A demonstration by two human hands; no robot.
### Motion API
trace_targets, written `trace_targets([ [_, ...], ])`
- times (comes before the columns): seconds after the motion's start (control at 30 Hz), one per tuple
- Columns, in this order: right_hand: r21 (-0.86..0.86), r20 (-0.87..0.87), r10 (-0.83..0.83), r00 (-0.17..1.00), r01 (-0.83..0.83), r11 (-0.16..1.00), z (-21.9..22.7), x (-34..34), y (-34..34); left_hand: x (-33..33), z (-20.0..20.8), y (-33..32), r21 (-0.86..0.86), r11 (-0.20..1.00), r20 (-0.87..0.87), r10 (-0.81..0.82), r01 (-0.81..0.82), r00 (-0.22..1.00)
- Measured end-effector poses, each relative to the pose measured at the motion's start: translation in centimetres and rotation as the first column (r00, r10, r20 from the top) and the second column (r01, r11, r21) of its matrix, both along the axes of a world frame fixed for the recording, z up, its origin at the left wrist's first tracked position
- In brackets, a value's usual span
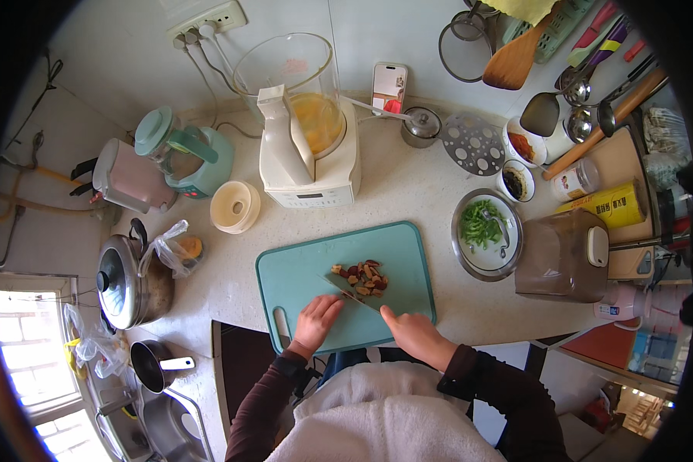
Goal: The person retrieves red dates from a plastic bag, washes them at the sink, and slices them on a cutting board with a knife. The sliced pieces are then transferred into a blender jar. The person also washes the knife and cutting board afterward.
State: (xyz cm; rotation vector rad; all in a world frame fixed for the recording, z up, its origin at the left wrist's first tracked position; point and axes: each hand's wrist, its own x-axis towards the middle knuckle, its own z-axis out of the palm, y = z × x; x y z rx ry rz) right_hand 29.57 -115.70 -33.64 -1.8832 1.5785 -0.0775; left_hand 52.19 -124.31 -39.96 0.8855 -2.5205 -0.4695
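Note:
A knife [356,296] slants over the green cutting board [300,269], its blade pointing away and to the left. My right hand [418,337] is closed around the handle at the board's front right. Beside the blade, on its near left side, my left hand [316,322] rests low on the board with bent fingers held together; what lies under its fingertips, if anything, is hidden. Just beyond the blade sits a small heap of chopped dark red and tan pieces [368,277], which look like dried red dates.
Behind the board stands a white appliance with a clear jar [310,173], near a cream bowl [235,207]. To the right are a metal dish of chopped greens [487,233] and a brown container [562,258]. A lidded pot [127,281] stands left, above a small black pan [152,366].

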Motion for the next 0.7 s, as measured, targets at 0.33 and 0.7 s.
trace_targets([
  [0.33,-0.033,-0.036,0.041,0.999,-0.042,0.999,2.1,-0.1,-0.7,-0.8,-0.1,-0.2,0.033,0.999,-0.046,0.021,-0.02,0.999],
  [0.7,0.024,-0.036,0.02,0.999,-0.019,1.0,4.6,-0.4,1.2,-0.1,-1.3,0.3,0.031,0.999,0.035,0.033,-0.034,0.999],
])
